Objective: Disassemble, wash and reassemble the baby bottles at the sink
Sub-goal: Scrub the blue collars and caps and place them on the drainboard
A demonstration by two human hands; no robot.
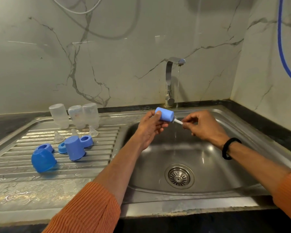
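My left hand (149, 126) grips a blue bottle cap (165, 114) on its side above the sink basin (208, 158). My right hand (202, 126) pinches the white handle of a small brush (177, 121), whose head is inside the cap's open end. On the draining board (15, 163) three clear bottle bodies (74, 116) stand upside down. In front of them lie three clear teats (93, 132), three blue screw rings (86, 140) and two more blue caps (74, 148).
A chrome tap (170, 81) at the back of the sink lets a thin stream of water fall. The drain strainer (179, 176) sits in the basin floor. A blue hose (282, 47) hangs by the right wall. The draining board is wet.
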